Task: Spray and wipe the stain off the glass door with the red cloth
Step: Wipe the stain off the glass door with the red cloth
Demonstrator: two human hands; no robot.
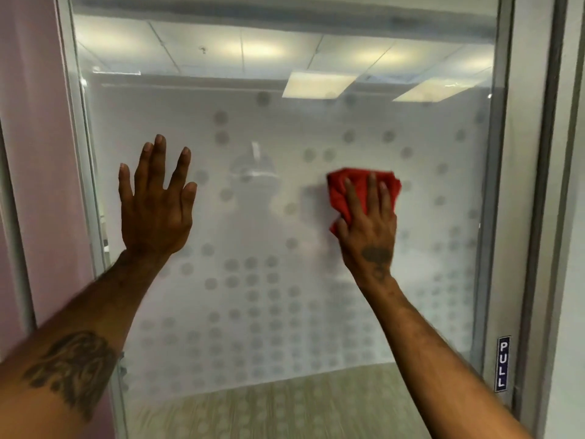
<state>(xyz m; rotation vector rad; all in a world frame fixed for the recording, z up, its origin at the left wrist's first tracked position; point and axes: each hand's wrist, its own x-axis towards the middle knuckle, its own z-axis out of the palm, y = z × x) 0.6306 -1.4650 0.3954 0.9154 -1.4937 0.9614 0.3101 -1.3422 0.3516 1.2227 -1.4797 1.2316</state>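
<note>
The glass door with its frosted dot film is filling the view, PULL sign sitting at its right edge. Left hand is spreading wide and flat near the left edge, probably bracing the door. Right hand is pressing the bunched red cloth flat toward the right side, wiping; can't make out the stain itself

Crumpled red cloth partly hidden under the right hand, frosted dotted glass door cut off top and bottom, both forearms cropped at near edge, stain indiscernible.
</note>
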